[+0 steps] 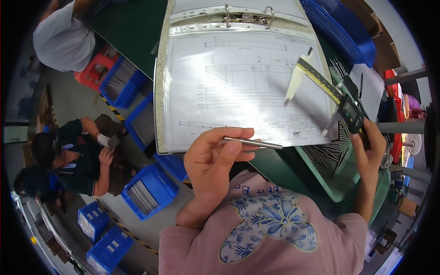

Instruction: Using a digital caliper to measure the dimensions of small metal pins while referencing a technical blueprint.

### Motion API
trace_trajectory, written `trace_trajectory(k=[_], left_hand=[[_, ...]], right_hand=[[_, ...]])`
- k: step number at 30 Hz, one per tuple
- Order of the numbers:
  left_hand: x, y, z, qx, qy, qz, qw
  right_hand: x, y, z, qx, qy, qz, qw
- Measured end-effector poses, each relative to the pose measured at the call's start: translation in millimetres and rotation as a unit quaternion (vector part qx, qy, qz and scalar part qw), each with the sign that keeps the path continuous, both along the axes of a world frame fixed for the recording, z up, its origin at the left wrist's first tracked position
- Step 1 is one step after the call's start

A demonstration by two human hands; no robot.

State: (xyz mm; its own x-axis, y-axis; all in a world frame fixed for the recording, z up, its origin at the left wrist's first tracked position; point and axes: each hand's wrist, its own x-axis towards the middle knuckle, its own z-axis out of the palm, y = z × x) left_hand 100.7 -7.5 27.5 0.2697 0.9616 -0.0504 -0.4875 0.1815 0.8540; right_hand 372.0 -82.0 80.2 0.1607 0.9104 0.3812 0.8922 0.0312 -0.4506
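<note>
My left hand (215,158) pinches a slim, shiny metal rod (253,142) between thumb and fingers. The rod points to the right, in front of the lower edge of an open ring binder (183,91) with drawings in clear sleeves. In my right hand (370,149) is a digital caliper (323,82), its fingers closed round the display end. The caliper slants up to the left over the binder page, its jaws apart with nothing between them. Between the two hands, the rod and the caliper do not touch.
Below the caliper, a green basket (339,195) holds many metal rods (323,153). A blue perforated basket (353,36) stands at the far right. Blue bins (151,190) with parts line the floor at left, where a co-worker (75,158) sits. Another person (64,39) is at the upper left.
</note>
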Motion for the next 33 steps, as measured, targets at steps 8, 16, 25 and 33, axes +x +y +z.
trace_trajectory(k=[8, 16, 25, 33], left_hand=[[16, -2, 11, -0.015, -0.003, -0.011, 1.0], [16, -4, 9, -0.015, -0.006, -0.019, 1.0], [13, -3, 10, -0.054, -0.023, 0.009, 0.998], [15, -4, 7, -0.032, -0.008, 0.022, 0.999]], right_hand=[[-40, 11, 14, -0.025, -0.021, 0.102, 0.994], [-41, 12, 10, -0.037, -0.008, 0.113, 0.993], [-41, 11, 13, -0.065, -0.004, 0.115, 0.991], [-42, 15, 13, -0.066, 0.006, 0.125, 0.99]])
